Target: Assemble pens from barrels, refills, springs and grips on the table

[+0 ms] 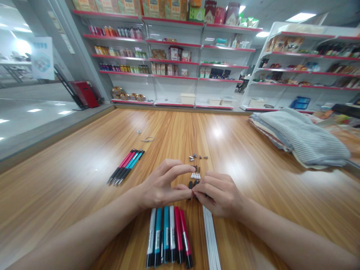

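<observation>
My left hand (pixel 161 183) and my right hand (pixel 221 193) meet at the middle of the wooden table (pixel 84 180), fingertips pinched together on a small dark pen part (pixel 193 192) that I cannot make out clearly. Just beyond the fingers lies a row of small white pen tips (pixel 195 175) and a scatter of tiny metal springs and bits (pixel 197 157). Below my hands lie several pen barrels (pixel 168 236) in white, teal and red, and a row of white refills (pixel 210 236).
Several assembled pens (pixel 126 167) lie at left. A thin loop (pixel 148 139) and a small ring (pixel 138 132) sit farther back. Folded striped cloths (pixel 303 137) are stacked at right. Shop shelves (pixel 174 56) with goods line the back wall.
</observation>
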{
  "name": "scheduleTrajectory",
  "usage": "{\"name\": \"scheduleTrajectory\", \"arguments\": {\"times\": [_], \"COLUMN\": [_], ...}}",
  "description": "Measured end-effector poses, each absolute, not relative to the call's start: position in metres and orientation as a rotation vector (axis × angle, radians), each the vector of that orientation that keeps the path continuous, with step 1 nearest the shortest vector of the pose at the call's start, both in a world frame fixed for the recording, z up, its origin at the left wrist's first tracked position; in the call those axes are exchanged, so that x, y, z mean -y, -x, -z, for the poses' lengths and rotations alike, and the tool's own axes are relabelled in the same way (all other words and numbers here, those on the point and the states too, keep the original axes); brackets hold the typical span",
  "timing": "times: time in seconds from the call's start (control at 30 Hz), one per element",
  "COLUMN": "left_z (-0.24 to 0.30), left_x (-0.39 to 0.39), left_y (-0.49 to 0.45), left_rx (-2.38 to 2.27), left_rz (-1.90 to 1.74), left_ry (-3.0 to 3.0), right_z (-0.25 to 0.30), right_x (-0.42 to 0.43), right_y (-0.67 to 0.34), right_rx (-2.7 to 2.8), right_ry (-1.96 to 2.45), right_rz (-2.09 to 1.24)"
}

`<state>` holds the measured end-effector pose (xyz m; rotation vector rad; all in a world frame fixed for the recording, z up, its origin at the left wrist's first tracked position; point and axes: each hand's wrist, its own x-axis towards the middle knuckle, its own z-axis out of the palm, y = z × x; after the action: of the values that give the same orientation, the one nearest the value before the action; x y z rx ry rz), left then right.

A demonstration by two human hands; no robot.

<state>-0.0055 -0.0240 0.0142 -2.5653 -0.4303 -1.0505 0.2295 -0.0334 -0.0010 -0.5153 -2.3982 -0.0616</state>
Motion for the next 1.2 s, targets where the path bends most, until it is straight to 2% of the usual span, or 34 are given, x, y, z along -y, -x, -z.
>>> {"name": "scheduleTrajectory", "arguments": {"times": [0.37,0.57,0.77,0.97,1.2], "left_z": [-0.017,-0.013,-0.002,-0.001,-0.002], "left_x": [0.023,0.017,0.009,0.007,0.010], "left_y": [0.008,0.010,0.010,0.011,0.011], "left_rx": [0.390,0.454,0.620,0.629,0.534], "left_rz": [1.067,1.141,1.177,1.026,0.756], "left_ry": [2.579,2.663,2.745,2.804,2.990], "right_z": [-0.002,-0.001,0.010,0.015,0.015], "right_x": [0.033,0.026,0.004,-0.004,-0.002], "right_y": [-0.225,-0.227,-0.237,-0.240,-0.240], "right_rx": [2.345,1.963,1.604,1.650,1.678], "right_ry": [0.566,0.892,1.266,1.212,1.176], "right_rz": [0.113,-0.131,-0.587,-0.854,-0.887]}}
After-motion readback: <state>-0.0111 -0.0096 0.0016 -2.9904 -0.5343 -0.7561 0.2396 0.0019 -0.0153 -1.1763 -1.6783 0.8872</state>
